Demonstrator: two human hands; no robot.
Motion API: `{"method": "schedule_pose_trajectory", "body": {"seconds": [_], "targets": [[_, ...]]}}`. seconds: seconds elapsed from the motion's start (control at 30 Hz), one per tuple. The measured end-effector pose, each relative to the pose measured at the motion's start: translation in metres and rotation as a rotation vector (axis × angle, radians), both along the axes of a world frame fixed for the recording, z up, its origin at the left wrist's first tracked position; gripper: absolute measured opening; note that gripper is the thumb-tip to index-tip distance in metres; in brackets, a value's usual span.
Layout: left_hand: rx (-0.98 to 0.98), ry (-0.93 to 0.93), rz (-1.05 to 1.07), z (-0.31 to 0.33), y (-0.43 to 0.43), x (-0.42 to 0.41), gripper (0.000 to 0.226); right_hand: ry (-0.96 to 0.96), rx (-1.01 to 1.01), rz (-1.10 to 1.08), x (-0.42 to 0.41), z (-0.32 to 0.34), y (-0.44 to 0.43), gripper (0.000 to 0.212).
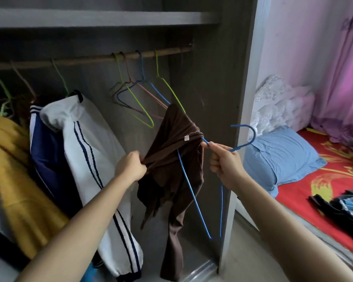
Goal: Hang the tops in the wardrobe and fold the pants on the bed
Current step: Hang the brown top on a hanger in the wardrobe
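A dark brown top (171, 159) hangs bunched in front of the open wardrobe (212, 78). My left hand (130, 166) grips its fabric at the left. My right hand (222, 159) holds the neck of a blue wire hanger (194, 198), whose one arm is pushed inside the top's neck opening. The hanger's hook (247, 137) points right, toward the bed. Above, the wardrobe rail (90, 59) carries several bare wire hangers (139, 98) just behind the brown top.
A white jacket with navy stripes (94, 159), a navy garment (47, 155) and a mustard one (10, 169) hang at the left. At the right, the red bed (334, 163) holds a blue pillow (279, 157) and a pile of dark and blue clothes (342, 206).
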State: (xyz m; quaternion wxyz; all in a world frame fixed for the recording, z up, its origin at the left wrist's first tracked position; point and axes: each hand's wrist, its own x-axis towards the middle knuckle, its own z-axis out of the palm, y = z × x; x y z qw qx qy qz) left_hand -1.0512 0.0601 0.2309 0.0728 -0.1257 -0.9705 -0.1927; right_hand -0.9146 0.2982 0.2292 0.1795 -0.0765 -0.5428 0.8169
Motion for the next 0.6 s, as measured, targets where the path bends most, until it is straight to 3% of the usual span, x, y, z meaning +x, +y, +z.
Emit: {"method": "schedule_pose_trajectory", "body": {"seconds": [0.1,0.17,0.3,0.43,0.5,0.6], "targets": [[0.323,0.050,0.009,0.009,-0.004,-0.002,0.026,-0.027,0.127,0.011,0.000,0.002,0.005,0.026],[0.635,-0.098,-0.054,0.020,0.003,0.002,0.034,-0.082,0.227,-0.005,-0.002,0.002,0.005,0.026],[0.758,-0.408,-0.217,0.032,0.020,0.016,0.031,-0.187,0.295,-0.046,-0.006,-0.002,0.008,0.025],[0.978,-0.617,-0.274,0.041,0.025,0.020,0.031,-0.236,0.207,-0.027,-0.006,-0.010,0.017,0.022],[0.962,-0.621,-0.290,0.038,0.030,0.020,0.025,-0.254,0.180,-0.034,-0.004,-0.017,0.020,0.022],[0.624,-0.456,-0.299,0.020,0.042,0.023,0.013,-0.223,0.115,-0.055,0.002,-0.026,0.022,0.021]]}}
